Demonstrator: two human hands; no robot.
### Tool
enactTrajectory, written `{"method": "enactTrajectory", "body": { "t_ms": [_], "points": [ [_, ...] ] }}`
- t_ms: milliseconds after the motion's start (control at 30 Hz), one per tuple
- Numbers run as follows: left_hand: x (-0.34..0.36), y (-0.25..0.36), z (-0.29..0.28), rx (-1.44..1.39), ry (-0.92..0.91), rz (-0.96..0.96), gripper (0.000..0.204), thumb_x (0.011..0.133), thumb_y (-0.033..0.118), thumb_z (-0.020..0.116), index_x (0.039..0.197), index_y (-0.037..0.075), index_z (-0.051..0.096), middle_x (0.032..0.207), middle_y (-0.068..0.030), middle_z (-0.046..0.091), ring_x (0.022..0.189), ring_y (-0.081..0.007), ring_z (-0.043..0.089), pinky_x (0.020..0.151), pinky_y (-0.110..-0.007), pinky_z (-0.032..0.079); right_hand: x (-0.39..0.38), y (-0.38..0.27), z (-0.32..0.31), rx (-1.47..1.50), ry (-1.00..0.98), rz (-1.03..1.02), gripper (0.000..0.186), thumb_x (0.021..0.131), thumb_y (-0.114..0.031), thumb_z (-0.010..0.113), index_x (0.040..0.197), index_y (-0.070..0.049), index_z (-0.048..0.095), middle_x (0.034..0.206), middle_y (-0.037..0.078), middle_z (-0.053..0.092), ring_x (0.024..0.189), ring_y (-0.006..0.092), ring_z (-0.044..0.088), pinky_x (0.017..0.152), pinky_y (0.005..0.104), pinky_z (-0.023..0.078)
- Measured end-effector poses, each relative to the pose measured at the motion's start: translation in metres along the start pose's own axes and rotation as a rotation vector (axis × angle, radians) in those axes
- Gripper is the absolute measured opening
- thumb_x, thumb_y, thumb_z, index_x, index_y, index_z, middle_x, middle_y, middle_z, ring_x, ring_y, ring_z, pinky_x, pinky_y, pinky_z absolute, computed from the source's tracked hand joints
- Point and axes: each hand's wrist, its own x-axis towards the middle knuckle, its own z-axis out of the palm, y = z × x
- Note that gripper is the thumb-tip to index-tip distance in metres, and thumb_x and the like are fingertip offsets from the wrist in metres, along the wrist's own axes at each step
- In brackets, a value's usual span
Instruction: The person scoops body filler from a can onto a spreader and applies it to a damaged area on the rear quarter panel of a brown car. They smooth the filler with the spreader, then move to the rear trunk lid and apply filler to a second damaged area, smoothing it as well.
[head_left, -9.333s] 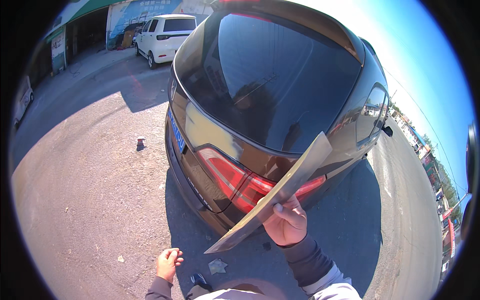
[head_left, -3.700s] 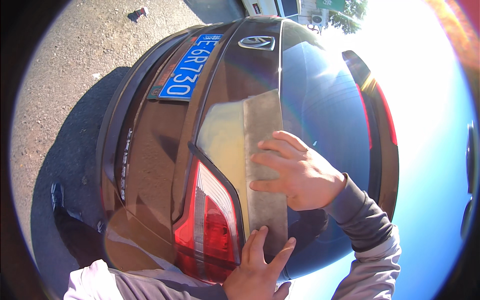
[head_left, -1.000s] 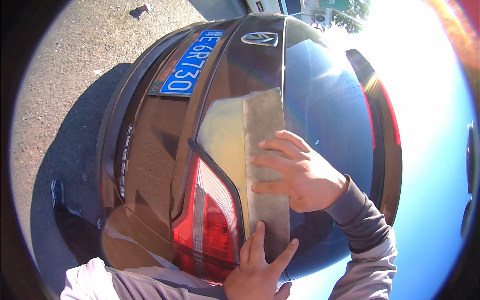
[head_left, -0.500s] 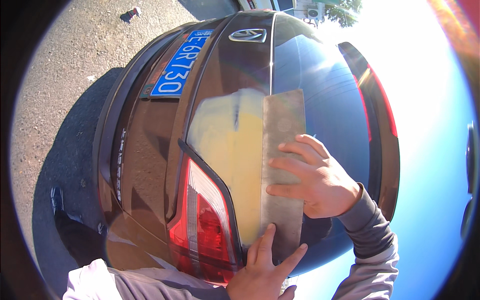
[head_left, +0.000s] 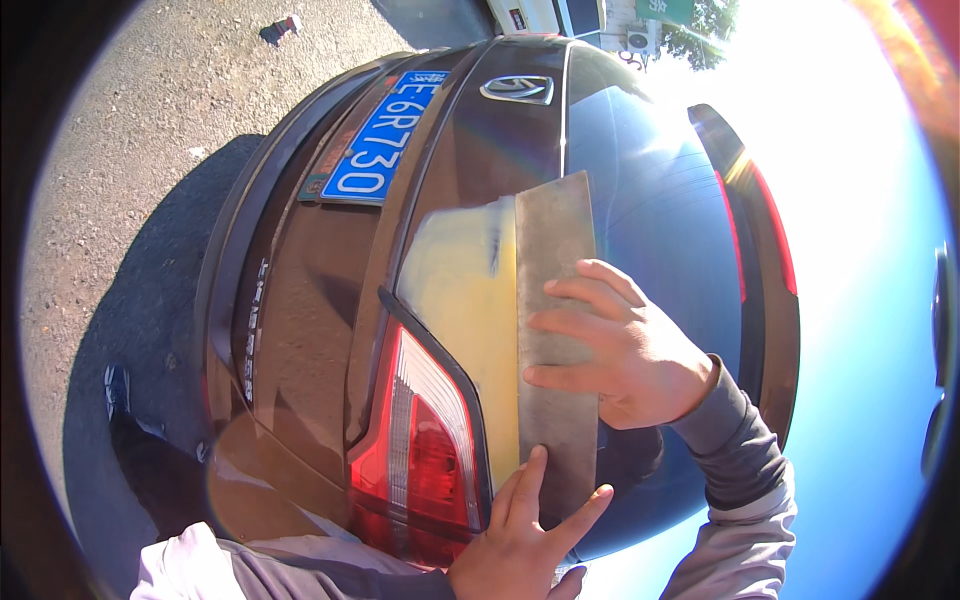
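A flat, long grey-brown sheet [head_left: 556, 240] lies against the rear of a brown car [head_left: 290, 310], along the right side of a yellow filler patch [head_left: 455, 275]. My right hand [head_left: 630, 345] grips its middle, fingers spread over the face and the thumb hidden. At the sheet's lower end, my left hand [head_left: 520, 540] holds it with one fingertip near the left edge and the thumb near the right edge. The patch has a pale feathered border and a small dark streak near its top. Part of it is covered by the sheet.
A red and clear tail light [head_left: 420, 450] borders the patch at lower left. Rear glass [head_left: 650, 220] lies to the right, with a spoiler [head_left: 750, 200] beyond. A blue number plate [head_left: 385, 140] sits at upper left. A small object [head_left: 281, 30] lies on the gravel.
The sheet and both hands have shifted left across the filler patch, covering more of it. The car appears slightly farther right and lower in the view.
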Motion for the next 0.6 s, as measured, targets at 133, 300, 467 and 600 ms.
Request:
{"method": "enactTrajectory", "body": {
  "t_ms": [133, 300, 467, 600],
  "points": [
    [0.0, -0.003, -0.002, -0.039, 0.01, -0.053, 0.086, 0.08, 0.015, 0.08, 0.158, 0.021, 0.045, 0.159, -0.0433, 0.014, 0.146, -0.0601, 0.024, 0.115, -0.053, 0.039, 0.013, 0.005, 0.009, 0.035, -0.004, -0.042, 0.063, 0.052, -0.01, 0.067, 0.112, -0.022, 0.08, 0.132, 0.014, 0.061, 0.135, 0.0405, 0.048, 0.12, 0.0634, 0.031],
    [-0.003, -0.005, -0.006, 0.016, 0.017, -0.067, 0.087, 0.079, 0.014, 0.081, 0.158, 0.022, 0.045, 0.159, -0.0429, 0.014, 0.146, -0.06, 0.023, 0.115, -0.053, 0.04, 0.021, 0.007, 0.014, 0.055, 0.014, -0.077, 0.058, 0.052, -0.011, 0.069, 0.108, -0.019, 0.082, 0.128, 0.015, 0.062, 0.132, 0.0404, 0.049, 0.119, 0.0617, 0.032],
    [-0.003, -0.004, -0.008, -0.015, 0.032, -0.095, 0.089, 0.078, 0.014, 0.082, 0.158, 0.023, 0.045, 0.159, -0.0419, 0.014, 0.146, -0.059, 0.024, 0.114, -0.051, 0.041, 0.025, 0.008, 0.017, 0.073, -0.015, -0.073, 0.066, 0.053, -0.009, 0.066, 0.116, -0.024, 0.08, 0.135, 0.014, 0.06, 0.137, 0.041, 0.048, 0.12, 0.0643, 0.03],
    [-0.001, -0.003, -0.007, 0.248, 0.131, -0.099, 0.049, 0.091, 0.026, 0.075, 0.135, 0.012, 0.06, 0.135, -0.0274, 0.05, 0.12, -0.0415, 0.054, 0.098, -0.044, 0.051, 0.028, 0.009, 0.02, 0.094, -0.014, -0.083, 0.066, 0.053, -0.01, 0.066, 0.115, -0.024, 0.08, 0.134, 0.014, 0.06, 0.138, 0.0412, 0.047, 0.12, 0.0642, 0.03]
  ]
}}
